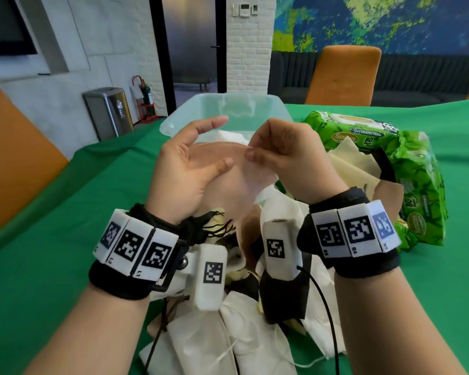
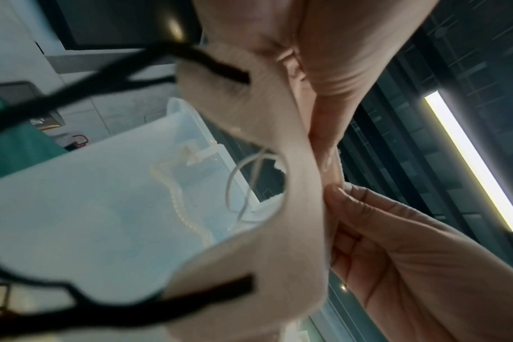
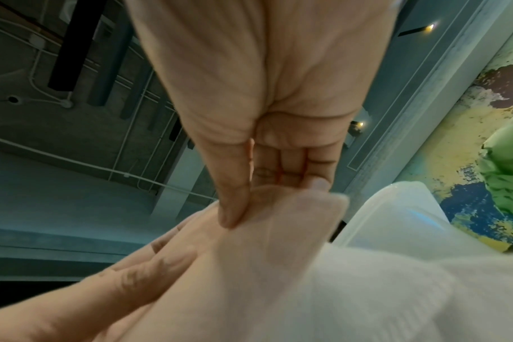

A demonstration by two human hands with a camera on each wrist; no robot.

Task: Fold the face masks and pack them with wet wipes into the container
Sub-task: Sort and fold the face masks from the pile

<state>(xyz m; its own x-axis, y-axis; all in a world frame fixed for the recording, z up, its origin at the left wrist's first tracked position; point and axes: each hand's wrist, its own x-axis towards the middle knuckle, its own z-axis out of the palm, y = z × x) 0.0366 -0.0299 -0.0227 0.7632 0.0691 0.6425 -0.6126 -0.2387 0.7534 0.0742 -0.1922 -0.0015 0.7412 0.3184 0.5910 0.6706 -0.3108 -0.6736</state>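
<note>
container (image 1: 282,110) behind hands | wipes pack (image 1: 368,136) right | masks pile (image 1: 255,334) front

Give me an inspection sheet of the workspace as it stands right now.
Surface: green tablecloth covers the table.
Job's things: pink mask held up over the clear container; white fabric already inside it; green wet wipes packs to the right; loose mask pile near the person.
Clutter: nothing seen beyond the pile.
Grippers: right hand pinches the mask's top edge; left hand touches it, fingers fairly straight.
Cables: black cable trails from the right wrist rig.
Surroundings: orange chair, steel bin, painted wall.
</note>
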